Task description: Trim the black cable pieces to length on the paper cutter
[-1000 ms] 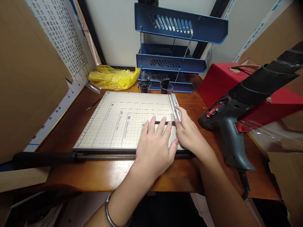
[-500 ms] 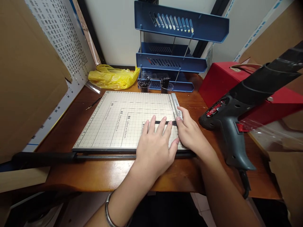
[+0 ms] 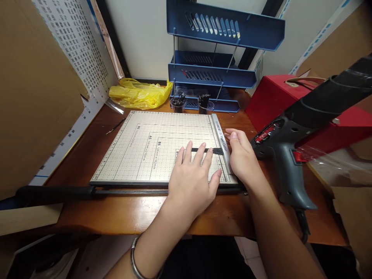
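A paper cutter with a cream gridded board lies on the table, its black-handled blade arm down along the near edge. Thin black strips, perhaps wires or tubes, lie across the board, their right ends at the metal ruler edge. My left hand rests flat with spread fingers over the board and the strips; its fingertips cover their left part. To the right of the ruler edge is my right hand, off the strips, fingers loosely bent and nothing visible in them.
Two clear cups of black strips stand behind the board, before a blue tiered tray. A yellow plastic bag lies back left. A heat gun and a red box take up the right side. A thin dark stick lies left.
My right hand has moved off the strips and the ruler edge to the right, uncovering more of the ruler. My left hand stays over the strips.
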Tool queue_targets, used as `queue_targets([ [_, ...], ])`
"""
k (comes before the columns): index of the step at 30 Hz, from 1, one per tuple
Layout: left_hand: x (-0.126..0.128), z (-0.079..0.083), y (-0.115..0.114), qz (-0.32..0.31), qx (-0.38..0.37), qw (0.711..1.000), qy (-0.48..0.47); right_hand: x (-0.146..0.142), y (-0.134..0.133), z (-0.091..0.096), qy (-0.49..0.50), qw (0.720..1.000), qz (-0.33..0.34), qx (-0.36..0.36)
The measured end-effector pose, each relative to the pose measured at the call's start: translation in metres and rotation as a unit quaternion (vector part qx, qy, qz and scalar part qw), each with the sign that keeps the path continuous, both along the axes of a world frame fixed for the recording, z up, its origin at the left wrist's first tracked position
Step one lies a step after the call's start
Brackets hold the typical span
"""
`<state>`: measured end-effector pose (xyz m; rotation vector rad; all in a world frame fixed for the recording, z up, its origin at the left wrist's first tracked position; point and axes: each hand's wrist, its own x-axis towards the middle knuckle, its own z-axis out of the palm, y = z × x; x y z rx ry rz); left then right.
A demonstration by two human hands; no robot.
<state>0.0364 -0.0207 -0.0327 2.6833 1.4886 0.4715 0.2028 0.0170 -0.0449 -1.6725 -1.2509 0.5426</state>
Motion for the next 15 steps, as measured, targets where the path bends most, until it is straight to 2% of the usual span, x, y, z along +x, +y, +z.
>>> queue_targets([
  [9, 0.000, -0.001, 0.001, -0.001, 0.007, 1.000, -0.005, -0.008, -0.010, 0.015, -0.103, 0.984, 0.066, -0.129],
  [15, -0.001, -0.002, 0.000, -0.002, 0.007, 1.000, -0.004, -0.011, -0.013, 0.020, -0.138, 0.977, 0.067, -0.150],
])
